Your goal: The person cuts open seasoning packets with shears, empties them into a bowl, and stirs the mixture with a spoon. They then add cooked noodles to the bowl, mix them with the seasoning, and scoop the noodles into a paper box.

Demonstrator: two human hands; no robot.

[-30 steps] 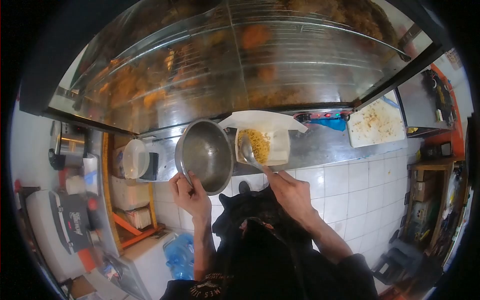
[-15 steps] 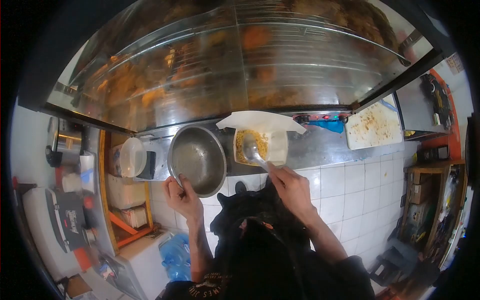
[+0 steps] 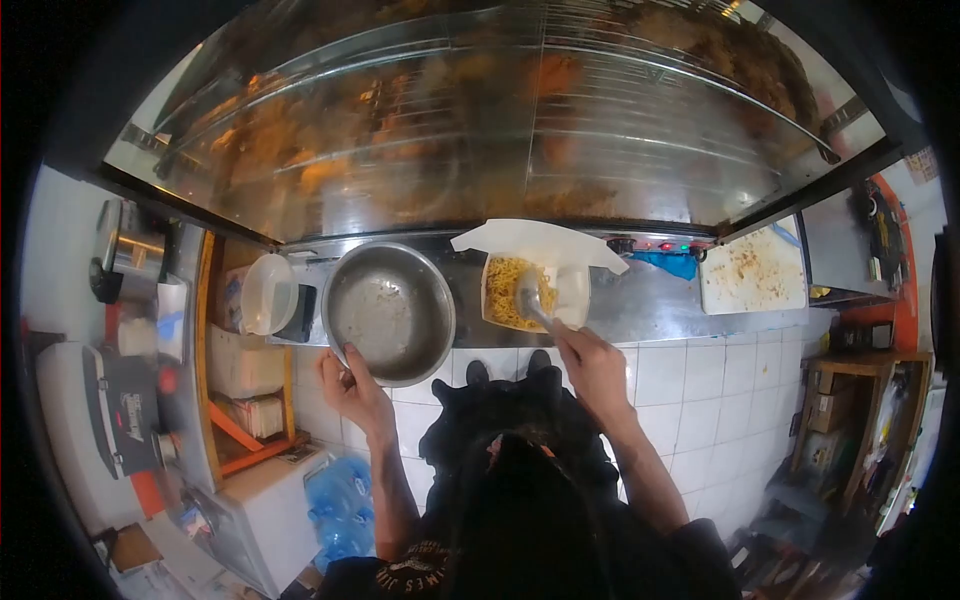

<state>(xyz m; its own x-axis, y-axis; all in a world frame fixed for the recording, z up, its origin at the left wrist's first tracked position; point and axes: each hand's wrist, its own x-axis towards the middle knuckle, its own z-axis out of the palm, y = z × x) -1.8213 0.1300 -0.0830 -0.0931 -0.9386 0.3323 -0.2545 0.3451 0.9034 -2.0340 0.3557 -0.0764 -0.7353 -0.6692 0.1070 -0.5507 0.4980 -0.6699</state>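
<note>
**Two hands, one bowl, one box of noodles**

Two things sit side by side at the near edge of the steel desk (image 3: 650, 300) — a metal mixing bowl (image 3: 388, 312) on the left and an open white takeaway box (image 3: 535, 290) of yellow noodles (image 3: 505, 290) just to its right. The left hand (image 3: 350, 390) grips the bowl's near rim; the bowl looks almost emptied. The right hand (image 3: 590, 365) is clenched on the handle of a large spoon (image 3: 528, 298), whose long axis runs up and left from the hand, the scoop inside the box. A glass warming cabinet (image 3: 480, 130) rises behind the desk's far edge. White floor tiles (image 3: 700, 390) lie below, and a crumb-strewn tray (image 3: 752, 268) sits at the right end.
</note>
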